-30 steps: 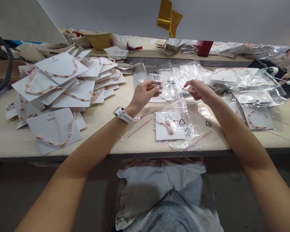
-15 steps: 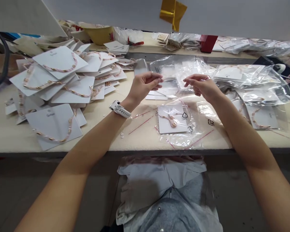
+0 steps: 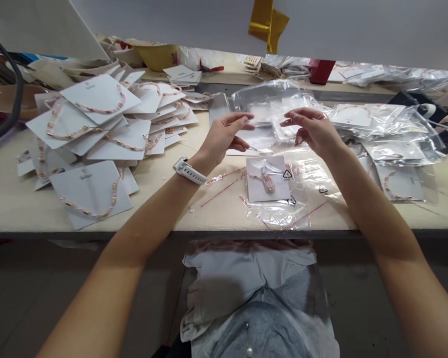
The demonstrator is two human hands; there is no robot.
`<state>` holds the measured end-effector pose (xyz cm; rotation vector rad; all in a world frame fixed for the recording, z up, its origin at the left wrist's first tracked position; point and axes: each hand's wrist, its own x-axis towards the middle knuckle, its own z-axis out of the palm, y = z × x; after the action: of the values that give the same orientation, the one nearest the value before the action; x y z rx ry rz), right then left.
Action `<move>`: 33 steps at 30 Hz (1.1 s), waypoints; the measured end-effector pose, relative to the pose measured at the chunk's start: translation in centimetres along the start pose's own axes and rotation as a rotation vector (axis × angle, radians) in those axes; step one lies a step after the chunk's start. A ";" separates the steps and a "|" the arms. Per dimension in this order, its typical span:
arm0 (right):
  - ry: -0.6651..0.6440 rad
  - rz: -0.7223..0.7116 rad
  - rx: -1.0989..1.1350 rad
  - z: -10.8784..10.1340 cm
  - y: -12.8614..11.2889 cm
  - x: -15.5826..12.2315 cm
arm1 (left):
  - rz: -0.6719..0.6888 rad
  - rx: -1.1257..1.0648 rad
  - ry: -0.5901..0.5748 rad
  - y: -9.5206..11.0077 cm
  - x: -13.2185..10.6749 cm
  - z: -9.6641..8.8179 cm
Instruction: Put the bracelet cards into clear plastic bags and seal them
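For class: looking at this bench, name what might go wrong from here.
The loose necklace cards are heaped close to the front edge of the bench, so some might slide off. The card lying on the clear bag could slip on the plastic. The white watch on the left wrist could snag thin plastic.

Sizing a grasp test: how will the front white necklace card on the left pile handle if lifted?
The white card looks thin, light and fairly stiff, since it lies flat with straight edges. Its flatness on the bench may make it awkward to pinch up. The beaded necklace seems only loosely draped, so it could slide if tilted.
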<state>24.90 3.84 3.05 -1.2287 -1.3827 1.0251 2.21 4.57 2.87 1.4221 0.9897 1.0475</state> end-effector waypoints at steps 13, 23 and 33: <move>0.075 -0.441 -0.134 -0.8 -12.3 -7.7 | 0.456 0.020 0.024 10.9 -6.9 -0.2; 0.047 -0.261 0.016 -0.7 -10.0 -8.3 | 0.205 -0.018 -0.085 9.9 -6.4 -0.1; -0.126 0.278 -0.021 -2.5 1.3 -1.8 | -0.287 0.003 -0.239 -1.1 -0.5 -1.1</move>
<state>27.54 2.14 1.91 -1.4200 -1.3444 1.3018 0.98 4.50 1.77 1.3255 0.9838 0.6505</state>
